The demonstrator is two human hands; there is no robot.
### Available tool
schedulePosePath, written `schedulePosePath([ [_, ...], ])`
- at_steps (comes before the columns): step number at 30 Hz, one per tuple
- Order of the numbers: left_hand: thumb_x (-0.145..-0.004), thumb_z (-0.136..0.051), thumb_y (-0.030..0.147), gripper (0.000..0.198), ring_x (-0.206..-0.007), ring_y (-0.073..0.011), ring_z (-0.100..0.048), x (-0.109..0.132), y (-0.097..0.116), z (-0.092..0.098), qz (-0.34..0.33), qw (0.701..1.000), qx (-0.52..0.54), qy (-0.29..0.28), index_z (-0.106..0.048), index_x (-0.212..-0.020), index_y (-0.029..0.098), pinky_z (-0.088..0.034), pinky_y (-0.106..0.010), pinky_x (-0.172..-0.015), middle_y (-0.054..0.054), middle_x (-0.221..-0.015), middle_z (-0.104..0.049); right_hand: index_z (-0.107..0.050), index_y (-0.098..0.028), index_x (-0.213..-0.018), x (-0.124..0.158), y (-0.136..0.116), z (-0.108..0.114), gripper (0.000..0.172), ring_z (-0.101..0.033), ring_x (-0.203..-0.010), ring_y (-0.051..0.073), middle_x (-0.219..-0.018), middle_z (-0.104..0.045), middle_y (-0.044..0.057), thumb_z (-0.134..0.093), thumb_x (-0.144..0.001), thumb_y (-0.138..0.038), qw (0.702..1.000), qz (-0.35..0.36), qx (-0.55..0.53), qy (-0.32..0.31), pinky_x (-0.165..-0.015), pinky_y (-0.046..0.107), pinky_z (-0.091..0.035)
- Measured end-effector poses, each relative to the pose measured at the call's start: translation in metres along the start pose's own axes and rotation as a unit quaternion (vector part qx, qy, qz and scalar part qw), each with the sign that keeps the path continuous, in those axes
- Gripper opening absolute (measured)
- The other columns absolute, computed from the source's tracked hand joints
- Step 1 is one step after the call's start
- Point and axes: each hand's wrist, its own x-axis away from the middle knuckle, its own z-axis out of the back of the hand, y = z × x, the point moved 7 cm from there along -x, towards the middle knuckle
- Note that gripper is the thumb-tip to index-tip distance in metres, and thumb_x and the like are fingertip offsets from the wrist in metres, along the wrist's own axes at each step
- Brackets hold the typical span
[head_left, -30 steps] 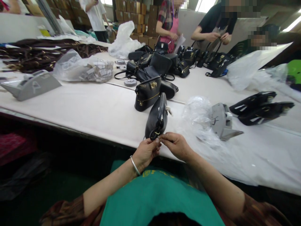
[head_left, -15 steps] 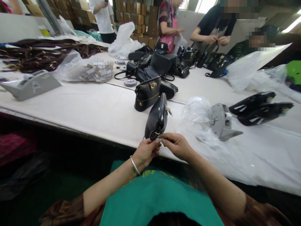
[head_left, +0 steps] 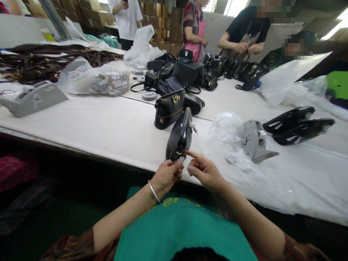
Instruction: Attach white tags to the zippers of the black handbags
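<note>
A small black handbag (head_left: 179,133) lies on its side at the near edge of the white table (head_left: 108,127), its gold ring end toward me. My left hand (head_left: 166,175), with a silver bangle on the wrist, is closed in a pinch on the metal fitting at that near end. My right hand (head_left: 203,170) is just to the right; its forefinger stretches out and touches the same fitting, the other fingers are loosely curled and hold nothing I can see.
Another upright black bag (head_left: 169,108) stands just behind, with a heap of black bags (head_left: 187,72) farther back. A grey tape dispenser (head_left: 254,139) and clear plastic (head_left: 228,127) lie to the right, another dispenser (head_left: 32,99) at left. Several people work at the table's far side.
My right hand has let go of its pinch at the fitting and its forefinger now points out against it. The view has shifted slightly. The bag stays put.
</note>
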Motion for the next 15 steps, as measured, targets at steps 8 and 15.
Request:
schedulePosePath([
  [8,-0.058,-0.091,0.029,0.038,-0.058,-0.0073,-0.056,0.0,0.001,-0.001,0.015,1.0,-0.002,0.004,-0.064,-0.079,0.013,-0.046,-0.018,-0.052,0.0,-0.07,-0.061,-0.052,-0.019,-0.126,-0.015,-0.002,0.002,0.04,-0.053,-0.061,0.012,-0.067,-0.053,-0.005,-0.059,-0.088,-0.028,1.0,0.014,-0.004,-0.001,-0.06,0.026,-0.042],
  [15,-0.059,-0.091,0.041,0.041,-0.054,-0.0084,-0.054,-0.002,-0.001,0.011,0.024,1.0,-0.015,0.011,-0.064,-0.078,0.017,-0.04,-0.021,-0.048,-0.003,-0.075,-0.065,-0.056,-0.022,-0.12,-0.007,0.032,0.015,0.037,-0.051,-0.056,0.015,-0.061,-0.05,-0.005,-0.055,-0.087,-0.037,0.992,-0.027,0.041,0.118,-0.055,0.027,-0.04],
])
